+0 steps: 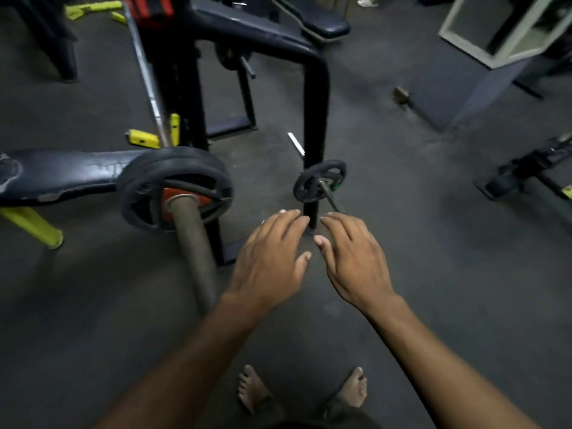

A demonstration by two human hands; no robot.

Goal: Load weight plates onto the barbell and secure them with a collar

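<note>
Grey rubbery floor (433,289) fills the lower view, with two bare feet (301,388) at the bottom edge. Above them both forearms reach forward. The left hand (272,258) and the right hand (353,258) hover side by side, palms down, fingers spread loosely, holding nothing and touching nothing.

Just left of the left hand, the thick sleeve of the barbell (193,243) points toward the camera; its near end passes behind the left forearm. Further along the sleeve sit large black weight plates (173,190), pushed up against each other, with an orange-red hub showing around the bar. No collar can be made out on the sleeve.

Directly beyond the fingertips stands a black upright post (314,119) of a frame, with a smaller black plate (318,184) hanging on a thin peg that sticks out toward the hands. That post stands between the hands and the floor behind it.

To the left, a worn dark bench pad (62,174) lies behind the large plates, on a yellow leg (34,226). Farther off, a thin chrome bar (145,72) leans upward along the black rack, and another padded seat (312,20) shows near the top.
</note>
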